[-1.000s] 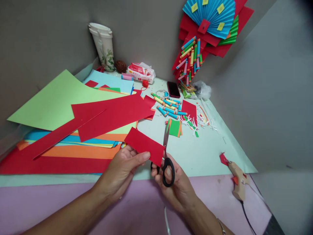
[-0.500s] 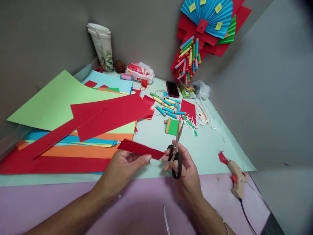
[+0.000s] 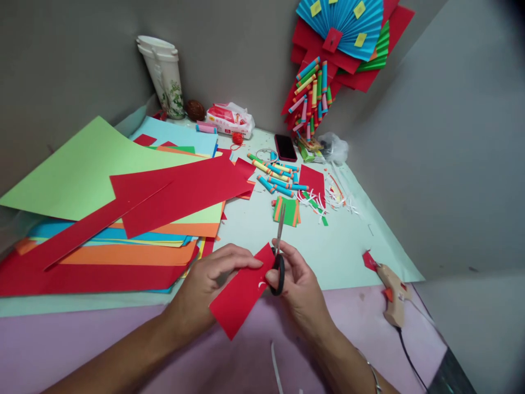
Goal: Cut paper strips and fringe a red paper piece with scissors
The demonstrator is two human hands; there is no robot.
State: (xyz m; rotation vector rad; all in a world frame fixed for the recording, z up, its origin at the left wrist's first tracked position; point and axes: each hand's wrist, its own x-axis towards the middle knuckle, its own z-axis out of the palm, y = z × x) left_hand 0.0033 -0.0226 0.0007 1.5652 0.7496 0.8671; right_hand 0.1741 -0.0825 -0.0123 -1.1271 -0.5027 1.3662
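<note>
A small red paper piece [image 3: 240, 303] is pinched in my left hand [image 3: 205, 282], tilted, with its lower corner pointing down toward the purple surface. My right hand [image 3: 301, 284] has its fingers in the black handles of the scissors [image 3: 280, 235], whose blades point up and look closed. The paper's upper right edge meets the scissors near the handles. A white curved mark shows on the paper beside my right thumb. Beyond the blades lie green and orange paper squares [image 3: 290, 212].
Coloured sheets [image 3: 82, 158] are stacked at left. Small paper rolls [image 3: 273, 182], a phone [image 3: 286, 148] and white scraps [image 3: 344, 202] lie behind the hands. A glue gun [image 3: 394, 293] with a cord is at right. A paper fan decoration [image 3: 348, 33] stands at the back.
My left hand has turned the red paper from nearly level to a steep slant with its broad face showing. The scissors have moved slightly left against the paper, and their blades have closed. The view has shifted slightly.
</note>
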